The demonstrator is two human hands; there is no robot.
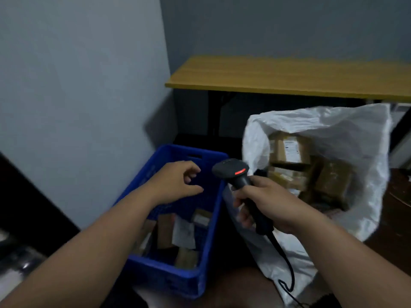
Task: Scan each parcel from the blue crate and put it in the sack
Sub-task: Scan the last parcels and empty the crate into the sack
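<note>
A blue crate [213, 223] stands on the floor at centre, with several brown and white parcels [183, 234] lying in its bottom. My left hand [178, 181] hovers over the crate with fingers loosely curled and nothing in it. My right hand [264, 205] grips the handle of a black barcode scanner [233, 172], whose red light is lit; its cable hangs down toward me. Right of the crate, a white sack [347, 138] stands open, and several brown cardboard parcels [311, 172] are inside it.
A wooden-topped table [278, 74] on black legs stands against the grey wall behind the sack. A grey wall panel [77, 96] runs along the crate's left side. Dark furniture [398, 218] sits at the right edge.
</note>
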